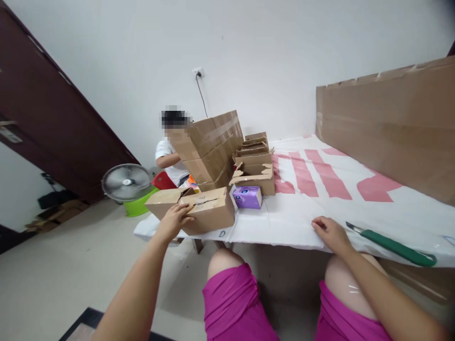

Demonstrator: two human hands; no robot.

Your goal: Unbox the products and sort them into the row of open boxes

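Near the table's left front corner, my left hand (174,221) grips the edge of a brown cardboard box (211,215), fingers over the top and thumb against the front face. Another cardboard box (161,199) lies just behind that hand. My right hand (331,233) rests at the table's front edge, its fingers curled together, with nothing visible in them. Just right of it, apart from the fingers, lies a green utility knife (396,245) with its blade out. A purple box (248,197) sits behind the cardboard box's right end.
Taped cardboard boxes (213,147) are stacked on the table, beside several open cartons (254,177). A large cardboard box (387,118) stands at right. White sheeting with red print (284,222) covers the table. A seated person (168,158) and a fan (128,182) are beyond.
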